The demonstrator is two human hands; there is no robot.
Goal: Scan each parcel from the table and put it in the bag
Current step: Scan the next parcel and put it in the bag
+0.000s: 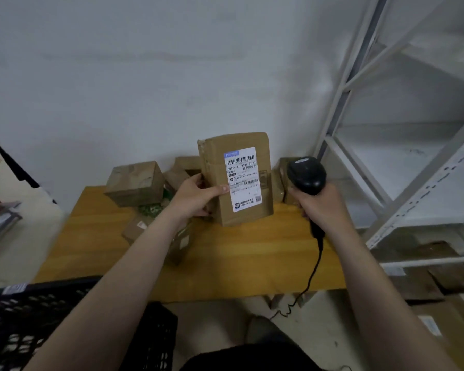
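Cardboard parcel (pixel 236 180) gripped by left hand (pixel 196 196), right hand (pixel 322 203) clasping scanner (pixel 306 172), handle hidden

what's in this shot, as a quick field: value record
left hand: holds brown parcel upright
label: white, barcodes, facing the camera
right hand: grips black corded scanner, right of parcel
table: wooden, more brown boxes at its back
lower left: black crate
right: white metal shelf
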